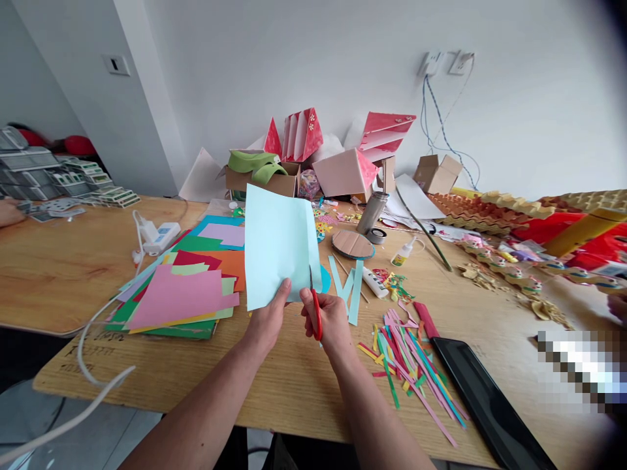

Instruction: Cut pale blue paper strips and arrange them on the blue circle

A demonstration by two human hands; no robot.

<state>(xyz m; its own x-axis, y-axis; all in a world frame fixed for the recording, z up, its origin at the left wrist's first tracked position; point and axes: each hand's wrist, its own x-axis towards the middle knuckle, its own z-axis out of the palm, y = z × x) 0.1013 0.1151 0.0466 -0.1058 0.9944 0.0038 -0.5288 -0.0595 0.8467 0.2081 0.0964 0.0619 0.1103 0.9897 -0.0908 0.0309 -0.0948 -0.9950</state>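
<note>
Steady Hold, Slow Snip, Straight Line

Working over the wide wooden table, with a fanned stack of coloured paper off to the left and a heap of thin strips down to the right. Up in mid-air with the light blue sheet, held nearly upright, clear of the tabletop, so nothing underneath for support! Keep it flat, without a bow, or risk a wandering edge.

On to the left hand: pinching the lower edge, thumb across the front, fingers out of sight behind. A fine brace, close to the cut; best kept just beside the line, never ahead of the points.

Over to the right hand: curled snugly around the red-handled scissors, with blades aimed up the sheet near its right edge. Impossible to tell the exact gap between them. Go for long, even bites, stopping short of the tips to avoid nicks, and steer by turning the paper, not the wrist.

Down to the light blue strips, lying just to the right on the wood: probably a handy guide for width. Check against these, then snip on, unhurried.
</note>
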